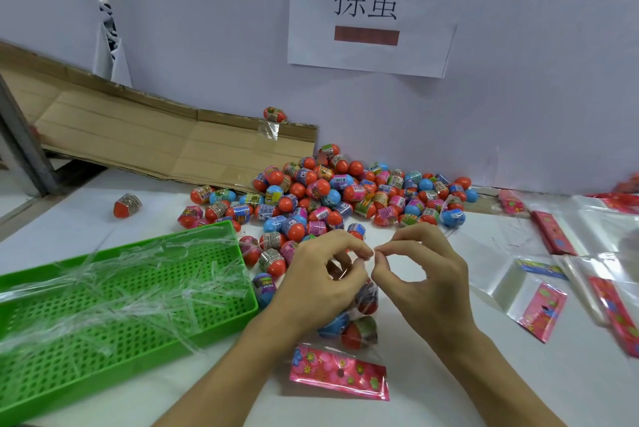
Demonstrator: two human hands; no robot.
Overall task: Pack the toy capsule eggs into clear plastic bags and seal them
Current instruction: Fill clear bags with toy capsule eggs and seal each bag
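A clear plastic bag (359,326) with a pink flowered header card (339,373) lies on the white table in front of me, with several capsule eggs inside. My left hand (321,278) and my right hand (422,271) meet above its far end, thumb and forefinger of each pinching the thin clear edge of the bag between them. A big pile of red, blue and pink capsule eggs (332,198) lies just beyond my hands against the wall.
A green perforated tray (221,319) with several clear strips in it sits at the left. Empty bags with pink headers (543,309) lie at the right. Flattened cardboard (138,136) leans at the back left. One stray egg (127,206) lies apart on the table.
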